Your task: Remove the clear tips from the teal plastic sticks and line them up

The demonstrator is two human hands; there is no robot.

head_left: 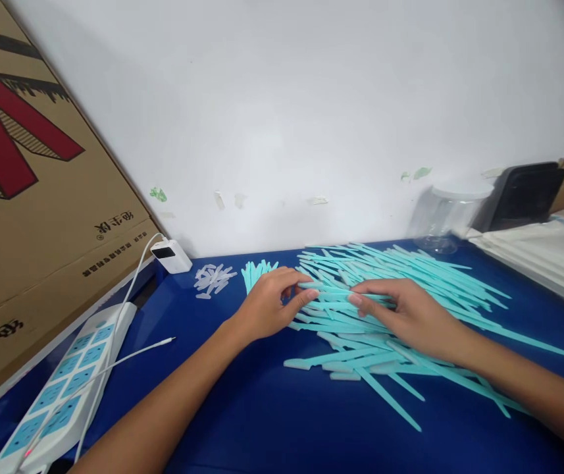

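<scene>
Above the blue surface (242,415), in the head view, the left hand (269,304) pinches a teal stick (331,288) near its pale end, thumb against fingers; the right hand (412,317) pinches it farther along, also nearly closed. Beneath and around them spreads a pile (430,270) of similar sticks. Just beyond the left hand lies a small bunch (256,272), with clear bits (213,280) farther left.

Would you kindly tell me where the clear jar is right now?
In the head view, the jar stands right of centre at the back of the blue table, beside the turquoise sticks and left of a black object.
</scene>
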